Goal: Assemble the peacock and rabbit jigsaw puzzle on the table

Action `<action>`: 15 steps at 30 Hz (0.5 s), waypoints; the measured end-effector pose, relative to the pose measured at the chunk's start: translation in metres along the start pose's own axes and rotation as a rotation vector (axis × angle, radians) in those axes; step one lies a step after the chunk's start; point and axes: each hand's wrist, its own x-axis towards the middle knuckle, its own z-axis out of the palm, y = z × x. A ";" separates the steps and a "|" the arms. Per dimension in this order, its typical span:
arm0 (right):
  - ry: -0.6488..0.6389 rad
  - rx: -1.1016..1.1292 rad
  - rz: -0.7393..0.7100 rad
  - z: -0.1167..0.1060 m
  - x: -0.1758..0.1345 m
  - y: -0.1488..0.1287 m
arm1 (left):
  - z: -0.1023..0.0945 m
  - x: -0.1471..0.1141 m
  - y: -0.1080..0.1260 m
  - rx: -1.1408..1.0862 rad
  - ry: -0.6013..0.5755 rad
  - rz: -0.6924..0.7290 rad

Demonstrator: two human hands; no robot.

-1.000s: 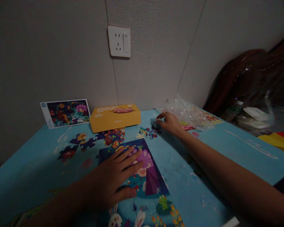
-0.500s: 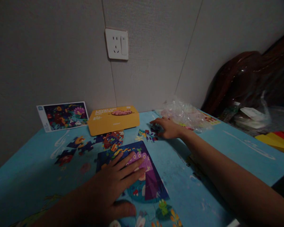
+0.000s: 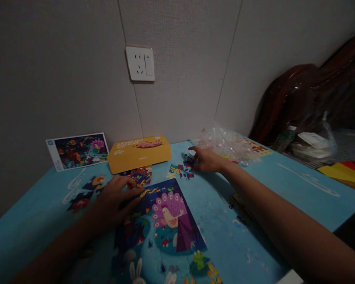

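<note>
A partly assembled jigsaw puzzle [image 3: 154,240] with a purple peacock, a frog and white rabbits lies in front of me. My left hand [image 3: 116,201] rests at its upper left edge, fingers apart, the tips touching the border near the top corner. Farther off, my right hand [image 3: 208,159] reaches over dark loose puzzle pieces [image 3: 187,157], its index finger stretched out and the other fingers bent. What lies under those bent fingers is hidden. Beside it sits a small joined puzzle section [image 3: 182,171]. More joined pieces [image 3: 140,176] lie beyond the puzzle, and dark loose pieces [image 3: 80,201] lie left of my left hand.
A reference picture card [image 3: 79,152] leans on the wall beside a yellow puzzle box [image 3: 140,154]. Crumpled clear plastic [image 3: 225,144] lies at the back right. Several pieces [image 3: 239,207] are partly behind my right forearm. A wall socket [image 3: 140,64] is above the blue table [image 3: 284,201].
My left hand has slid off the peacock to the puzzle's upper left edge, uncovering the picture. My right hand stays by the dark pieces, its index finger now more extended. The view has shifted slightly.
</note>
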 end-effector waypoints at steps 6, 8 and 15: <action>-0.034 0.013 -0.063 0.002 -0.001 -0.006 | 0.001 -0.004 -0.007 0.035 0.053 -0.071; -0.042 -0.005 -0.063 0.002 -0.001 -0.007 | -0.003 -0.003 -0.008 0.025 0.089 -0.116; 0.002 0.006 -0.014 -0.002 0.000 -0.009 | -0.014 -0.004 -0.020 0.131 0.393 -0.477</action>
